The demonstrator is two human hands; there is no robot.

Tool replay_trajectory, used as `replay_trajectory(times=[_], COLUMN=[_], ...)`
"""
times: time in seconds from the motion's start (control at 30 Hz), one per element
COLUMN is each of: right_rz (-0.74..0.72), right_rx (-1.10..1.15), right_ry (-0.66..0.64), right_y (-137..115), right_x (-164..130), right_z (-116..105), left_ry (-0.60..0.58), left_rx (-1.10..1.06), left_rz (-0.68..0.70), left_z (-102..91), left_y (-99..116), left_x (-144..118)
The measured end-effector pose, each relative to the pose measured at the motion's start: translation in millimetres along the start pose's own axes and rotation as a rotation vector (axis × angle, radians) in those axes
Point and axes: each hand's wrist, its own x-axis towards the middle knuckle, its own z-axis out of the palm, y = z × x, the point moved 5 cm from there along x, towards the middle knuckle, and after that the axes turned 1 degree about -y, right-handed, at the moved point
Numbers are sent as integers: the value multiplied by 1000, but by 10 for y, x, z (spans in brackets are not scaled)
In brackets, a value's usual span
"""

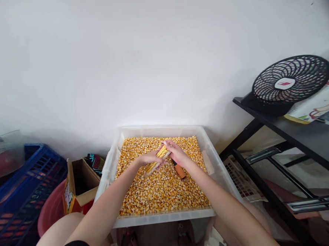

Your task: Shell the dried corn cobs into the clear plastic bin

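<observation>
A clear plastic tub (pixel 220 171) stands in front of me against the white wall, filled with loose yellow corn kernels (pixel 163 190). Over its middle my left hand (pixel 148 159) grips a corn cob (pixel 159 157), part yellow kernels and part bare pale core. My right hand (pixel 177 153) meets the cob from the right and holds a tool with an orange handle (pixel 180 171) that sticks out below the palm. The tool's working end is hidden by my fingers.
At left stand a blue crate (pixel 21 198), a red basin (pixel 51 209) and an open cardboard box (pixel 79 184). A black shelf (pixel 301 125) at right carries a black fan (pixel 290 80) and papers. My knees and feet show under the tub.
</observation>
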Motion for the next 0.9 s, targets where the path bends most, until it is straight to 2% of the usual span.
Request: replay_trajectory(times=[0.1,0.27,0.47,0.73,0.9], right_rz=[11,19,-116,-96,-117], right_rx=[-60,-25,-7,96,144], right_ry=[-35,-131,85,-44,22], right_y=[-34,-108,-104,-207,-218], right_x=[-29,-36,16,-41,-19], right_z=[5,-1,-49,63,36], left_ry=[22,25,200,193,230], left_rx=[-30,-61,169,65,158], left_rz=[7,10,94,68,74], left_z=[-3,-18,-29,-3,-6], left_y=[-24,-17,55,65,120], left_x=[11,34,81,65,51])
